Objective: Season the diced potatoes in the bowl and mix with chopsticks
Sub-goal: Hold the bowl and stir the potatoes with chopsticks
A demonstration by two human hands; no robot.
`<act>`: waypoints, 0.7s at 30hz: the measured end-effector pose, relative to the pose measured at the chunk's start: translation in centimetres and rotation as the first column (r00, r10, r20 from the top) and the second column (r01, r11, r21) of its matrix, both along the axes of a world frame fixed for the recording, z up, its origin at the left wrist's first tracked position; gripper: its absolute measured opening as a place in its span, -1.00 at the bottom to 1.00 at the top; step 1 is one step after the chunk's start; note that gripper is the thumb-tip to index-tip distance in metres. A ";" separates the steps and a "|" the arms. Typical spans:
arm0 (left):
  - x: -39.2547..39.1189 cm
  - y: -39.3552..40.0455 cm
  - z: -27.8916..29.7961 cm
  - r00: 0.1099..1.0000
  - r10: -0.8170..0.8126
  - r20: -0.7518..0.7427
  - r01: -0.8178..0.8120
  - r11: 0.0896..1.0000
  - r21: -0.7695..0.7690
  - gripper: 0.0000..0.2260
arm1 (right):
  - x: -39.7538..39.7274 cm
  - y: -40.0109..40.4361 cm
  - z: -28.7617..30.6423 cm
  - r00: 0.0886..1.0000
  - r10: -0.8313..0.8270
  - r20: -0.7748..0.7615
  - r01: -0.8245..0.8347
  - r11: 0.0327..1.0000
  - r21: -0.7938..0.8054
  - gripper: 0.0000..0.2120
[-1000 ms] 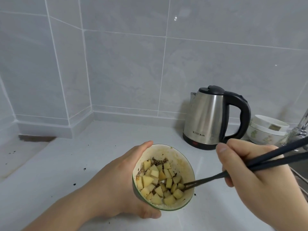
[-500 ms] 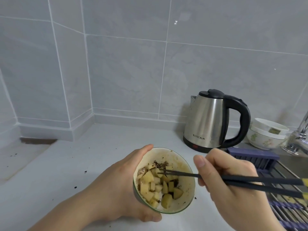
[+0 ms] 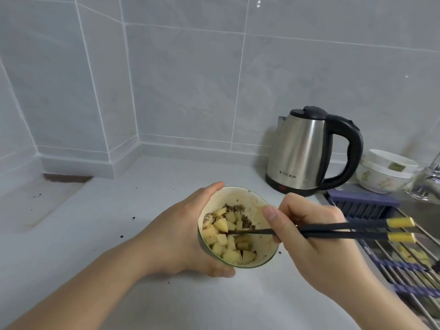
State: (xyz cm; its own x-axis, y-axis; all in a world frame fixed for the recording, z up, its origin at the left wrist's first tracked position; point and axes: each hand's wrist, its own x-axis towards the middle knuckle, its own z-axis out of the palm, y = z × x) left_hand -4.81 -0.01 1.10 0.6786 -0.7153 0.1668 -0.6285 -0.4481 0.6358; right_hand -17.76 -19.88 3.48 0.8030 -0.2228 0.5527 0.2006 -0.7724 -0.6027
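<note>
Potatoes (image 3: 223, 236), diced and flecked with dark seasoning, sit in bowl (image 3: 262, 206) on white desk (image 3: 147, 186). Left hand (image 3: 181, 234) wraps bowl's side. Right hand (image 3: 307, 232) pinches chopsticks (image 3: 345, 231), tips down among the cubes. Kettle (image 3: 302, 151) behind.

Tilted cream bowl (image 3: 259, 206), pale diced potatoes (image 3: 223, 236) speckled with dark seasoning, black chopsticks (image 3: 333, 231) tips among them

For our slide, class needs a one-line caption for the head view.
Left hand steadies the bowl while right hand stirs seasoned potatoes with chopsticks, kettle behind.
</note>
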 end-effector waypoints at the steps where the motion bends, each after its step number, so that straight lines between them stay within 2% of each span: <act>1: 0.0 0.0 0.0 1.000 -0.001 0.001 0.001 1.000 0.002 0.22 | 0.0 -0.4 0.1 0.999 -0.037 0.008 0.037 0.999 -0.030 -0.54; 3: 0.1 -0.1 -0.1 1.000 0.000 0.005 0.000 1.000 0.008 0.23 | -0.1 -1.4 0.7 0.996 -0.094 -0.007 0.094 0.996 -0.008 -0.55; 6: 0.2 -0.1 -0.2 1.000 0.002 0.009 -0.002 1.000 0.005 0.23 | -0.6 -1.9 1.3 0.997 -0.067 -0.029 0.070 0.994 0.079 -0.57; 10: 0.3 0.0 -0.2 1.000 -0.002 -0.013 0.002 1.000 0.002 0.22 | -0.4 -0.8 0.6 1.000 0.000 0.006 0.000 1.000 0.016 -0.58; 13: 0.3 0.0 -0.2 1.000 -0.004 -0.029 0.004 1.000 0.010 0.22 | -0.5 -1.1 0.9 0.998 -0.053 0.040 0.053 0.999 -0.003 -0.55; 16: 0.5 0.1 -0.2 0.999 0.005 -0.054 -0.004 1.000 0.011 0.25 | -0.9 -1.8 2.0 0.991 -0.098 0.093 0.088 0.990 0.108 -0.57; 18: 0.5 0.0 -0.3 0.998 0.010 -0.066 -0.010 1.000 0.006 0.26 | -1.2 -1.6 2.3 0.998 -0.020 0.052 0.011 0.987 0.161 -0.60; 21: 0.6 0.1 -0.3 0.998 0.009 -0.060 -0.008 1.000 0.009 0.26 | -1.5 -0.4 2.0 0.983 0.121 -0.139 -0.091 0.974 0.206 -0.67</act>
State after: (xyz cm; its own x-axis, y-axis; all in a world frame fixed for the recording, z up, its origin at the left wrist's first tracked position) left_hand -4.22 0.05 0.81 0.6934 -0.7106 0.1192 -0.5853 -0.4590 0.6684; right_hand -19.25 -20.25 5.48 0.8982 -0.2249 0.3778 0.1704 -0.6140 -0.7707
